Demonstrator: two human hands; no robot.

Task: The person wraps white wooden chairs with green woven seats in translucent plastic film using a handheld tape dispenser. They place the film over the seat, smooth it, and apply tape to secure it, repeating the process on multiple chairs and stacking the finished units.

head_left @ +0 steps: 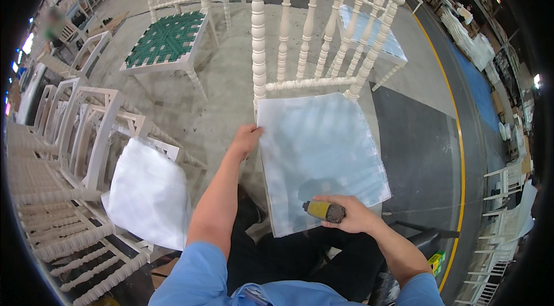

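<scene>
A cream wooden chair with turned spindles (258, 34) stands in front of me, its back away from me. Over its seat lies a pale blue-white cloth (317, 144), its right edge frayed. At the far left edge of the seat my left hand (247, 138) is closed, fingers pinching the cloth's edge. My right hand (353, 213) is wrapped round a yellow and black staple gun (324, 210), above the near part of the cloth. How far the tool's nose is from the cloth, I cannot tell.
A folded white cloth pile (147, 190) rests on chair frames (95, 133) at my left. Beyond is a chair with a green webbed seat (161, 40). Another cloth-covered chair (372, 32) stands behind mine. A yellow floor line (460, 150) runs along the right. A person (55, 29) is far left.
</scene>
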